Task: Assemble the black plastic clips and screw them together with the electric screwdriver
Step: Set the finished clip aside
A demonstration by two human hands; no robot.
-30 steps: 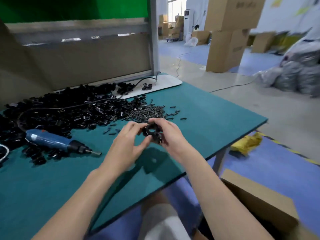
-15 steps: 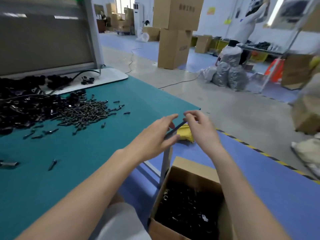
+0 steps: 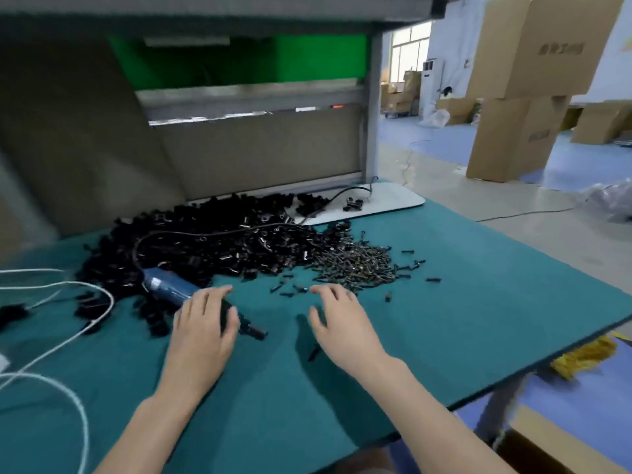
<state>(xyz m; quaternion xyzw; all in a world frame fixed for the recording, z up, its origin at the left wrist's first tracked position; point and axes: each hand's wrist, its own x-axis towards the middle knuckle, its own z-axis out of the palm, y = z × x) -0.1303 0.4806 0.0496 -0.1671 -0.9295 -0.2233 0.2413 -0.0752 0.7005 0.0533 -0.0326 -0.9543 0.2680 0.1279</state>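
Left hand [image 3: 205, 323] lies flat over the electric screwdriver [image 3: 167, 290], gripping nothing. The tool slants away leftward, tip toward the empty, spread right hand [image 3: 342, 323]. Black clips [image 3: 212, 244] are heaped beyond the left hand.

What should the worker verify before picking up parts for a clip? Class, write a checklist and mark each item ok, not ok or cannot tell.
1. Clip parts in reach: ok. The pile of black clips lies just ahead of both hands.
2. Screws in reach: ok. The screws lie just beyond the right hand.
3. Right hand free: ok. It is open and holds nothing.
4. Screwdriver located: ok. It lies under the left hand.
5. Left hand's grip on it: cannot tell.
6. Bit fitted: cannot tell, because the tip is blurred.
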